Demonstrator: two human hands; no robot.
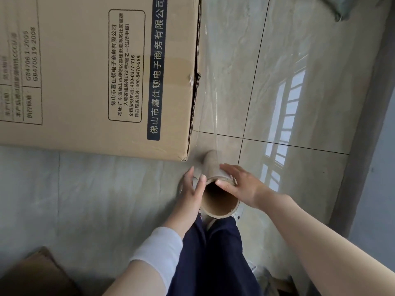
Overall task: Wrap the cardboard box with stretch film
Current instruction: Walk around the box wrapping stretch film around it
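A large cardboard box [85,71] with printed black text stands on the tiled floor, filling the upper left. Its right corner seam is split open. A roll of stretch film [215,174] on a brown cardboard core stands upright just below the box's near corner, its open end facing me. A thin clear sheet of film [210,107] stretches from the roll up along the box's right edge. My left hand [192,189] grips the roll's left side, thumb over the core's rim. My right hand [241,184] grips the right side, thumb on the rim.
Glossy grey floor tiles [299,92] spread to the right, reflecting a window. A grey wall base [363,135] runs along the right side. My legs in dark trousers [213,253] are below the roll. A brown object [36,274] lies at the bottom left.
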